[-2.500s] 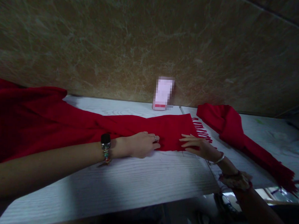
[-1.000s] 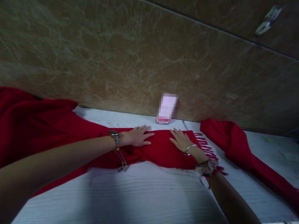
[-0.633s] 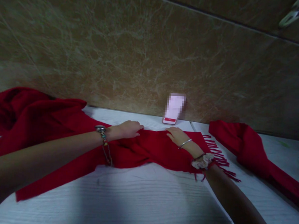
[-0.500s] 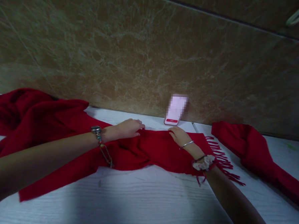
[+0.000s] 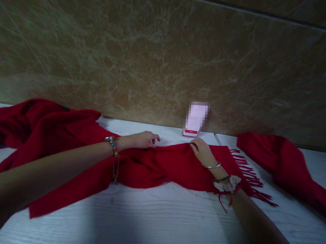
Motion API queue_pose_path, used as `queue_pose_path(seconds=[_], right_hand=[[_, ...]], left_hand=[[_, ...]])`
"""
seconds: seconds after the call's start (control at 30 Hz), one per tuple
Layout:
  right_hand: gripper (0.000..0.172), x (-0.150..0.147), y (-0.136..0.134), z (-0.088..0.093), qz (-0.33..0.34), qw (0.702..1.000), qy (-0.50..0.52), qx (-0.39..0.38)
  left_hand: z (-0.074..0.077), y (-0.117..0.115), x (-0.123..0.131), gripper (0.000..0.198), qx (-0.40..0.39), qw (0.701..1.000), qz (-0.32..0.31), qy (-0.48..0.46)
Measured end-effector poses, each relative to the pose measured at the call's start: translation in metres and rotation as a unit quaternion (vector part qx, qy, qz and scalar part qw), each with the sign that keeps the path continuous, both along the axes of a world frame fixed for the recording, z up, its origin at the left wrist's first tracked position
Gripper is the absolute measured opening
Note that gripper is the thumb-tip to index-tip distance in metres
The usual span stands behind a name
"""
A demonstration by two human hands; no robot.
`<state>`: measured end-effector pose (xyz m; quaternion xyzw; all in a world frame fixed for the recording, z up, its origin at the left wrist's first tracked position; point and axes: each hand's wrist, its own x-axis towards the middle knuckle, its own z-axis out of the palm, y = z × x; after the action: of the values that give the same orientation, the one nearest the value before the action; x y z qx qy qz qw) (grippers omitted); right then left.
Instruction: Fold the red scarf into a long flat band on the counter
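A red scarf [image 5: 177,164] lies stretched sideways in front of me, with fringe at its right end and folds along its middle. My left hand [image 5: 144,139] is at the scarf's far edge, its thumb and fingers apart with a gap between them. Farther right, my right hand [image 5: 203,152] has its thumb and fingers closed on the same far edge, close to the fringed end. Bunched red cloth [image 5: 53,120] lies to the left, partly hidden behind my left forearm.
A phone [image 5: 193,126] with a lit, blurred screen leans against the brown marbled wall [image 5: 155,63] behind the scarf. More folded red cloth [image 5: 284,157] lies on the right. Everything rests on a white wood-grain surface [image 5: 152,216].
My left hand's thumb and fingers have parted at the scarf's edge. My right hand stays on the edge near the fringe. The whole view has shifted slightly, with things appearing farther right.
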<state>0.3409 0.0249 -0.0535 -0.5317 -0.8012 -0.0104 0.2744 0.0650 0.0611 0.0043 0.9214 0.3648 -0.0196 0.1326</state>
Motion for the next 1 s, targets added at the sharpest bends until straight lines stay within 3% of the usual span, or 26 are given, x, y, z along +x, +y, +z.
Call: queue_pose_path(seconds=[0.1, 0.17, 0.7, 0.87, 1.0], right_hand=[[0.017, -0.001, -0.001, -0.001, 0.003, 1.000, -0.002, 0.006], [0.017, -0.001, -0.002, -0.002, 0.003, 1.000, -0.002, 0.006], [0.019, -0.004, -0.007, -0.002, -0.024, 0.998, 0.039, 0.031], [0.022, -0.006, -0.012, 0.012, 0.041, 0.996, 0.034, 0.074], [0.020, -0.032, -0.033, 0.035, 0.180, 0.984, 0.006, -0.002]], left_hand=[[0.005, 0.005, 0.004, 0.021, -0.072, 0.997, 0.018, 0.037], [0.007, 0.007, 0.006, 0.018, -0.080, 0.995, 0.023, 0.047], [0.010, 0.022, 0.000, 0.019, 0.002, 0.998, 0.068, -0.009], [-0.004, 0.019, -0.002, 0.028, 0.011, 0.999, 0.039, -0.023], [-0.005, 0.013, -0.014, 0.023, 0.052, 0.997, 0.018, -0.055]])
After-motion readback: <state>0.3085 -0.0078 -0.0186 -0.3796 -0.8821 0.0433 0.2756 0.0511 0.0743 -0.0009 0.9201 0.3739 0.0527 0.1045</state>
